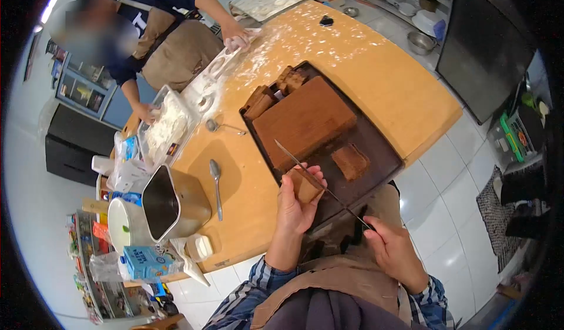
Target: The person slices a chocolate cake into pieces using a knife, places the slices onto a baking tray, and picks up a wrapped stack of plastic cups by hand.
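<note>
My left hand [295,204] is closed around a small piece of brown cake [302,186], held above the near left edge of a dark tray [382,164]. In my right hand [392,249] is the handle of a long thin knife [336,198]. Its blade runs up and left across the held piece, its tip near the large cake block [305,118]. One cut cake piece [351,161] lies apart on the tray's right side. Trimmed cake strips [260,102] and crumbled chunks [291,80] rest along the far left edge.
Across the wooden table [423,95], a co-worker [176,42] handles floured dough. A spoon [215,189], a metal container [191,204], a flour tub [170,124] and a milk carton [150,262] stand on the left. A tray of dough rounds [276,0] is at the back.
</note>
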Action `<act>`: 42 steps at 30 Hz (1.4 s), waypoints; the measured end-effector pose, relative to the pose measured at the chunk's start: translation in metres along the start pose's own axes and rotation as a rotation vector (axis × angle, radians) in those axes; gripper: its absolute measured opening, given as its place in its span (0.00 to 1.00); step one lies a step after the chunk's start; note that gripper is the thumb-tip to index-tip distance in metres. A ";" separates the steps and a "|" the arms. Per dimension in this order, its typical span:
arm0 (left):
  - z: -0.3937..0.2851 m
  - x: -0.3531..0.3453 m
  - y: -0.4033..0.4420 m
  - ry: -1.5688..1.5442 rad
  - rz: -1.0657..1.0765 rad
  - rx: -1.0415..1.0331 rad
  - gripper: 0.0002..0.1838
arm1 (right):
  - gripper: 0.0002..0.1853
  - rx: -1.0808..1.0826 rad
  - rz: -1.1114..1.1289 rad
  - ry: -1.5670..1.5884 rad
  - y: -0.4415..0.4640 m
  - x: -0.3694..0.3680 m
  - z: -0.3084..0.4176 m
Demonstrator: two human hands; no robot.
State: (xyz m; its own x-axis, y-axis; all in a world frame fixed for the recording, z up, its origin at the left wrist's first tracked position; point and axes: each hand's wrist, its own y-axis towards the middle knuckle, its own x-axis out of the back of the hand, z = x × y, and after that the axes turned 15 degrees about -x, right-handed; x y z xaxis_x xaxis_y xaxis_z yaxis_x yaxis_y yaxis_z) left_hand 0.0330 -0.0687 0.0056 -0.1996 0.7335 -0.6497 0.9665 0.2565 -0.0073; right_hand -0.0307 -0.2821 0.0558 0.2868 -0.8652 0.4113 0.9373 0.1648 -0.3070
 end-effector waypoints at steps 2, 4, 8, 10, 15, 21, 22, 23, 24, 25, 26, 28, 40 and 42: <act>0.001 0.002 0.001 -0.045 -0.011 -0.016 0.35 | 0.16 0.049 -0.012 -0.015 -0.003 -0.003 0.001; 0.001 0.002 0.001 -0.077 -0.032 -0.031 0.38 | 0.16 0.081 -0.015 -0.050 -0.005 -0.005 0.000; -0.002 -0.002 0.003 -0.064 -0.117 -0.062 0.38 | 0.16 0.104 -0.021 -0.105 -0.006 -0.011 0.000; -0.008 -0.007 0.004 -0.065 -0.172 -0.040 0.39 | 0.16 0.106 -0.033 -0.105 -0.005 -0.014 0.000; -0.013 -0.007 0.005 -0.089 -0.215 -0.035 0.40 | 0.16 0.124 -0.043 -0.101 -0.003 -0.017 -0.002; -0.012 -0.004 0.006 -0.117 -0.207 -0.066 0.40 | 0.14 0.154 -0.062 -0.120 -0.003 -0.017 0.000; -0.012 -0.004 0.006 -0.116 -0.204 -0.070 0.40 | 0.14 0.161 -0.066 -0.123 -0.003 -0.018 0.000; -0.013 -0.004 0.005 -0.128 -0.185 -0.077 0.39 | 0.14 0.168 -0.071 -0.126 -0.003 -0.018 -0.001; -0.014 -0.004 0.004 -0.139 -0.164 -0.083 0.38 | 0.14 0.174 -0.076 -0.128 -0.003 -0.018 -0.001; -0.014 -0.004 0.003 -0.151 -0.143 -0.090 0.37 | 0.15 0.164 -0.069 -0.124 -0.003 -0.018 -0.001; -0.014 -0.004 0.003 -0.130 -0.114 -0.109 0.35 | 0.16 0.154 -0.062 -0.120 -0.004 -0.018 -0.001; -0.013 -0.003 0.001 -0.088 -0.053 -0.145 0.30 | 0.16 0.143 -0.065 -0.119 -0.004 -0.018 0.000; -0.022 -0.002 0.002 -0.070 0.124 -0.189 0.31 | 0.15 0.134 -0.077 -0.234 -0.007 -0.012 0.007; -0.021 -0.003 0.003 -0.072 0.123 -0.200 0.31 | 0.15 0.142 -0.087 -0.240 -0.007 -0.012 0.007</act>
State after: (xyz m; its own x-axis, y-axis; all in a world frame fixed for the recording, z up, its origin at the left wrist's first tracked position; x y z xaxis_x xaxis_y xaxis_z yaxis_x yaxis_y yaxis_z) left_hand 0.0331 -0.0566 0.0236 -0.0633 0.7223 -0.6887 0.9301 0.2928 0.2216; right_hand -0.0396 -0.2696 0.0595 0.2264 -0.7452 0.6273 0.9740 0.1740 -0.1449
